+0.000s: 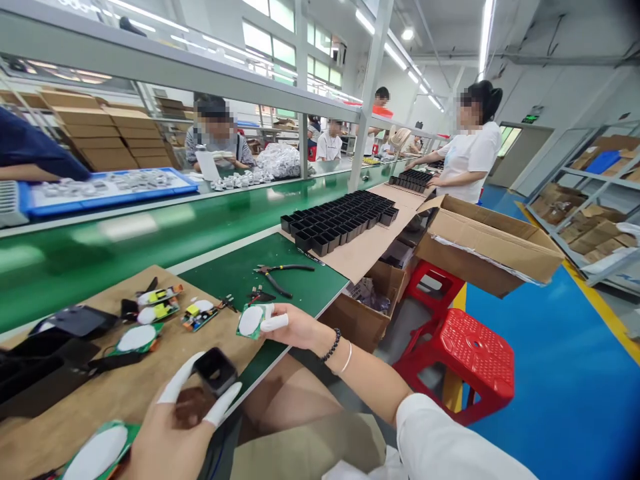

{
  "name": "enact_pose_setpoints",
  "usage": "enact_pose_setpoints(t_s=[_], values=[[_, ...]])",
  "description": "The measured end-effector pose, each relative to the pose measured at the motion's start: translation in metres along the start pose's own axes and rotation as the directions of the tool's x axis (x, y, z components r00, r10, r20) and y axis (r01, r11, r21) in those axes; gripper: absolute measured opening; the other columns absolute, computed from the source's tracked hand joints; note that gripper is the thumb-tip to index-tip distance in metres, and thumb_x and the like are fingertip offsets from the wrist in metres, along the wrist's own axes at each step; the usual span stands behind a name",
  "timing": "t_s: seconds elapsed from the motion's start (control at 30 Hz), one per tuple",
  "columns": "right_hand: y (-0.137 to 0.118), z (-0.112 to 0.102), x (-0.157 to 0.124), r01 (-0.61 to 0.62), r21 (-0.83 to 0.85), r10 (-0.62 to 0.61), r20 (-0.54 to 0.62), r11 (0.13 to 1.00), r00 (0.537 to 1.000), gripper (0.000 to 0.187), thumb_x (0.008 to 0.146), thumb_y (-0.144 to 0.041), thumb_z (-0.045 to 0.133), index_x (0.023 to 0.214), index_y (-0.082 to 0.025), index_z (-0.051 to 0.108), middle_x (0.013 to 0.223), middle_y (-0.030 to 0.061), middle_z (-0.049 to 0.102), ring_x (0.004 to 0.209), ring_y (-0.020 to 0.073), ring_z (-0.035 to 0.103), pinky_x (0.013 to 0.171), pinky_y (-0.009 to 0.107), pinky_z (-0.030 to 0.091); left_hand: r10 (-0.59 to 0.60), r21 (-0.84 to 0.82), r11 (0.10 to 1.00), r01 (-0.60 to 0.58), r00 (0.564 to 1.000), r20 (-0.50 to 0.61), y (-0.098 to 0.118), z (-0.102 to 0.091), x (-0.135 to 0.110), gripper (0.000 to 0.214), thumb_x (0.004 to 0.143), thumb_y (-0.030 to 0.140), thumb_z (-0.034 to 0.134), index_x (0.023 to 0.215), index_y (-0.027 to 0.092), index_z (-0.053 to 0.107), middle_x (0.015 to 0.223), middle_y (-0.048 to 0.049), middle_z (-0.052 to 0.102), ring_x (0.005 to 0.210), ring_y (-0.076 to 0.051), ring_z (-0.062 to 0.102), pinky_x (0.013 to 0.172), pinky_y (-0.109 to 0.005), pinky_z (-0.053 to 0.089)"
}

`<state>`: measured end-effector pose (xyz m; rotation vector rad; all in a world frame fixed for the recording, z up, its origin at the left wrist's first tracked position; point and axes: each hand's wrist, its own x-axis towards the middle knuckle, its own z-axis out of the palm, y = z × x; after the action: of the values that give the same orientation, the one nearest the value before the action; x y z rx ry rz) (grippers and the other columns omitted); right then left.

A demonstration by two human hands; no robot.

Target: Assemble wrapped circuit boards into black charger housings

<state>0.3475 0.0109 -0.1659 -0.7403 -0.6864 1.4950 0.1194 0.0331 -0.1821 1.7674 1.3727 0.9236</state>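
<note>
My left hand (170, 427), with white finger cots on thumb and finger, grips a small black square plastic housing (216, 368); its open end faces up toward me. My right hand (296, 327) pinches a green circuit board (250, 322) with a round white pad on it, held just above the bench edge. The board and the housing are apart. Another padded board (97, 455) lies near my left wrist. More boards, one with a white pad (136, 339) and one with a yellow part (199, 313), rest on the brown cardboard sheet (165, 373).
Pliers (280, 275) lie on the green mat. Beyond them stand rows of black housings (345, 220) on cardboard. Black cases (45, 367) sit at the left. An open carton (490, 247) and a red stool (475, 353) are at the right. Co-workers sit and stand along the line.
</note>
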Motion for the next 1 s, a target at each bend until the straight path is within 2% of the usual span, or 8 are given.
enact_pose_setpoints(t_s=[0.13,0.27,0.43,0.53,0.63,0.8,0.9,1.0], values=[[-0.012,0.014,-0.016,0.133,-0.135,-0.14,-0.044,0.982,0.989,0.05,0.042,-0.031,0.101,0.082,-0.021,0.073,0.084,-0.0019,0.071,0.082,0.016,0.063,0.083,0.029,0.053,-0.05,-0.162,0.986,0.046,0.998,-0.023,0.026,0.002,-0.025,0.082,0.05,0.06,0.083,0.122,0.021,0.069,0.103,-0.0069,0.072,0.091,-0.029,0.066,0.092,-0.05,0.056],[-0.024,0.034,-0.038,0.235,-0.228,-0.263,-0.098,0.945,0.96,0.058,0.039,-0.029,0.101,0.09,-0.024,0.074,0.096,0.0001,0.078,0.092,0.0212,0.069,0.086,0.033,0.059,0.069,-0.325,0.943,-0.077,0.997,-0.036,0.059,-0.002,-0.044,0.074,0.059,0.053,0.09,0.124,0.024,0.07,0.124,-0.0073,0.07,0.121,-0.031,0.063,0.117,-0.048,0.045],[-0.026,0.057,-0.065,0.413,-0.326,-0.472,-0.125,0.85,0.873,0.059,0.05,-0.043,0.101,0.1,-0.025,0.074,0.112,0.0062,0.08,0.112,0.0271,0.073,0.101,0.043,0.06,0.22,-0.418,0.886,-0.201,0.975,-0.002,0.076,-0.007,-0.05,0.063,0.069,0.037,0.091,0.127,0.025,0.072,0.128,-0.0073,0.069,0.124,-0.027,0.065,0.112,-0.04,0.052],[-0.026,0.066,-0.073,0.499,-0.418,-0.556,-0.018,0.759,0.831,0.062,0.059,-0.046,0.098,0.113,-0.027,0.075,0.128,0.0083,0.075,0.119,0.0287,0.072,0.101,0.044,0.061,0.259,-0.467,0.855,-0.227,0.966,0.005,0.077,-0.01,-0.051,0.063,0.071,0.033,0.092,0.129,0.024,0.072,0.129,-0.0082,0.068,0.123,-0.025,0.067,0.108,-0.037,0.055],[-0.024,0.075,-0.078,0.545,-0.52,-0.604,0.069,0.657,0.794,0.052,0.073,-0.046,0.091,0.12,-0.029,0.074,0.136,0.0078,0.071,0.118,0.0268,0.072,0.103,0.041,0.06,0.304,-0.465,0.842,-0.273,0.953,-0.008,0.077,-0.015,-0.052,0.062,0.074,0.024,0.09,0.133,0.025,0.071,0.129,-0.008,0.067,0.123,-0.024,0.066,0.109,-0.035,0.055],[-0.023,0.088,-0.081,0.557,-0.648,-0.615,0.17,0.519,0.77,0.036,0.082,-0.049,0.084,0.109,-0.026,0.076,0.136,0.0091,0.069,0.128,0.0298,0.067,0.111,0.042,0.056,0.37,-0.445,0.827,-0.344,0.929,-0.03,0.077,-0.024,-0.053,0.068,0.075,0.007,0.081,0.138,0.03,0.068,0.128,-0.0054,0.065,0.122,-0.019,0.064,0.109,-0.029,0.053],[-0.022,0.089,-0.081,0.557,-0.676,-0.6,0.208,0.482,0.773,0.026,0.088,-0.044,0.079,0.108,-0.027,0.077,0.139,0.0087,0.067,0.131,0.0297,0.064,0.113,0.044,0.055,0.39,-0.425,0.826,-0.372,0.92,-0.046,0.077,-0.028,-0.052,0.075,0.072,-0.001,0.075,0.139,0.032,0.068,0.129,-0.0041,0.065,0.123,-0.019,0.063,0.11,-0.03,0.052],[-0.023,0.088,-0.08,0.564,-0.69,-0.59,0.242,0.454,0.77,0.026,0.088,-0.043,0.078,0.108,-0.026,0.078,0.141,0.0086,0.067,0.132,0.0305,0.063,0.112,0.046,0.056,0.404,-0.405,0.825,-0.394,0.912,-0.062,0.078,-0.032,-0.049,0.074,0.071,-0.003,0.072,0.138,0.03,0.068,0.128,-0.0049,0.065,0.122,-0.021,0.063,0.11,-0.032,0.053]])
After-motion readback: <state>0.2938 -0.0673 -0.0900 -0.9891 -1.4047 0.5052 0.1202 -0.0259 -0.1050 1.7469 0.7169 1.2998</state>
